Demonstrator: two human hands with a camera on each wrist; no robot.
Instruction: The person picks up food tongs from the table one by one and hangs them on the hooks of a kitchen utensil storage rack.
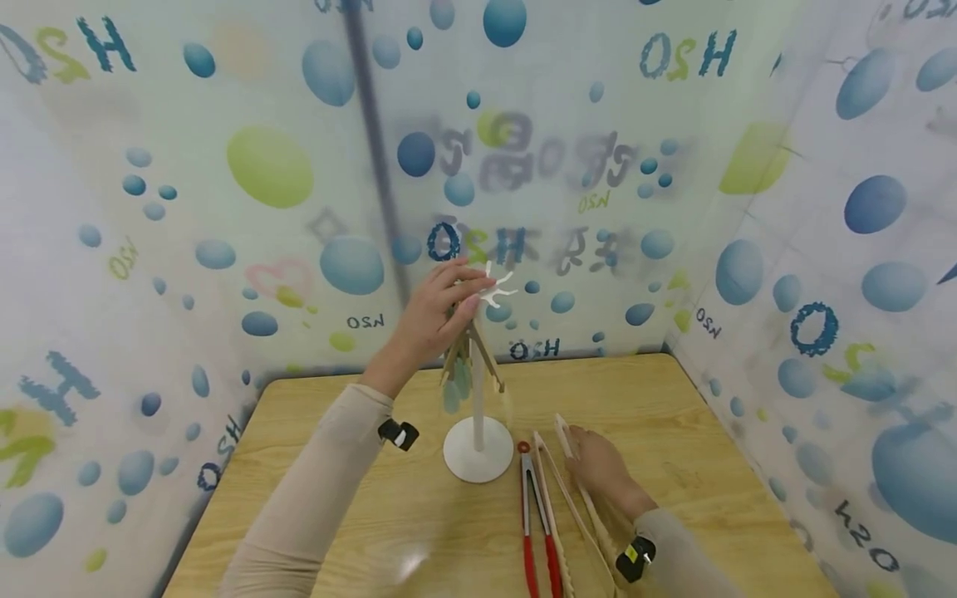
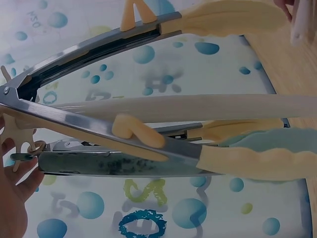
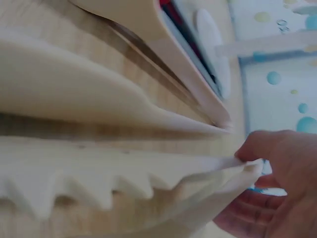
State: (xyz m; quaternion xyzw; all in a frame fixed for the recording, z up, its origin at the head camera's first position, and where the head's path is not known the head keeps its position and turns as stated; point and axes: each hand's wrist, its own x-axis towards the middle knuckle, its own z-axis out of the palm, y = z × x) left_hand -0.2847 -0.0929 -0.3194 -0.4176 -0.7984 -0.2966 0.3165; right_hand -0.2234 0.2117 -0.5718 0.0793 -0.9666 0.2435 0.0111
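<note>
A white stand (image 1: 478, 461) with a round base and branching hooks (image 1: 499, 291) stands on the table. At its top my left hand (image 1: 436, 309) grips the hook area between thumb and fingers. Metal tongs with beige tips (image 2: 257, 161) and teal-tipped tongs (image 2: 119, 163) hang beside the pole (image 2: 198, 108) in the left wrist view. My right hand (image 1: 604, 472) pinches the narrow joined end of cream tongs with a scalloped edge (image 3: 89, 166), low over the table to the right of the base. The tips of its curled fingers are partly hidden.
Left of my right hand, red-handled tongs (image 1: 529, 548) and another pair of cream tongs (image 1: 544, 490) lie side by side on the wooden table (image 1: 359, 498). Patterned curtains (image 1: 187, 199) close in the table's back and sides.
</note>
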